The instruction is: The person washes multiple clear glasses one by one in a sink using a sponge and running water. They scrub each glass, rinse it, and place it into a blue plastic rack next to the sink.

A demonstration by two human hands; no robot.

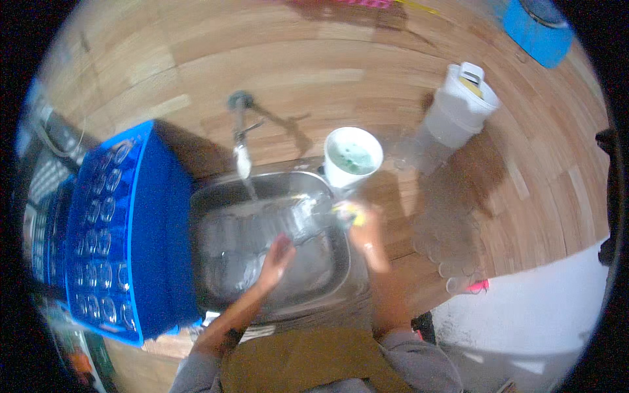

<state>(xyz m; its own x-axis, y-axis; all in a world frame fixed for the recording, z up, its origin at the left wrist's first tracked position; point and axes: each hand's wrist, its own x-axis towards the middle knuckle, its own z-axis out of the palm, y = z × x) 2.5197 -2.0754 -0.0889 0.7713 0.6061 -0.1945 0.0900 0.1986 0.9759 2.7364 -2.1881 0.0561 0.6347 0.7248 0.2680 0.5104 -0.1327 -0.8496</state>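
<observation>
A metal sink basin [314, 294] lies in front of me with water and clear items in it, blurred. My left hand [279, 258] is over the basin and touches the lower end of a clear, shiny vessel [304, 221]; the grip itself is blurred. At the basin's right rim my right hand [364, 231] holds a yellow and white sponge [351, 213] by the vessel's other side. Water runs from a faucet [242, 157] into the basin. Behind my right hand stands a white tub [353, 152] of greenish, foamy liquid.
A tall blue crate [164, 231] of clear glasses [103, 245] borders the basin on the left. On the right are a white plastic container [457, 108] and several clear glasses [457, 285]. A blue container [538, 37] is at the far right.
</observation>
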